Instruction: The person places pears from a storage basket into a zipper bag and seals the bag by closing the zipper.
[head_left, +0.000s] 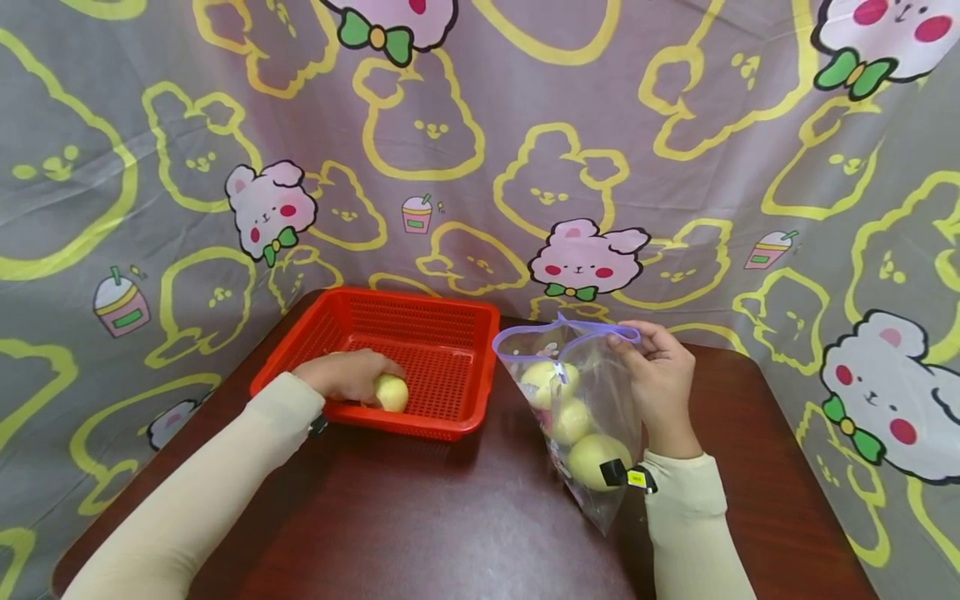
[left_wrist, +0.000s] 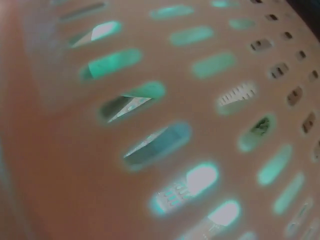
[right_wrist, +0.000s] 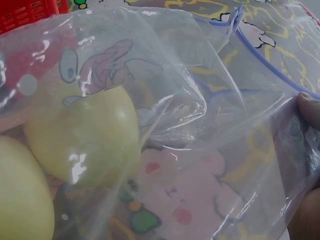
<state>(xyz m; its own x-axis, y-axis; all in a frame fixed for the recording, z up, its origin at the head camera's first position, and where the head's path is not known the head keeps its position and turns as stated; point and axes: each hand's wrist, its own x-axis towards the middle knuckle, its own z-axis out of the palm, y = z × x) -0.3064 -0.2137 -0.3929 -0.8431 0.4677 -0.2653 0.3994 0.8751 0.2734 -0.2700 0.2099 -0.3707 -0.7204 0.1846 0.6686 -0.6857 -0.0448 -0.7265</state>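
Observation:
My left hand point(head_left: 351, 375) reaches down into the red plastic basket point(head_left: 486, 367), its fingers and thumb around a round, pale yellow fruit point(head_left: 392, 393) near the front wall. In the left wrist view the slotted basket wall point(left_wrist: 75, 165) fills the picture and hides that hand's grip. With my right hand point(head_left: 660, 375) I pinch the purple-edged rim of a clear zip bag point(head_left: 626, 387). The bag's mouth gapes at the top, and a few pale yellow fruits point(head_left: 597, 461) lie inside it. The right wrist view shows one fruit point(right_wrist: 85, 135) close behind the printed plastic.
Both hands work over a dark reddish-brown table point(head_left: 465, 517). A grey cloth curtain point(head_left: 480, 108) with cartoon bears hangs close behind and along the sides. The basket stands at the back left, the bag to its right.

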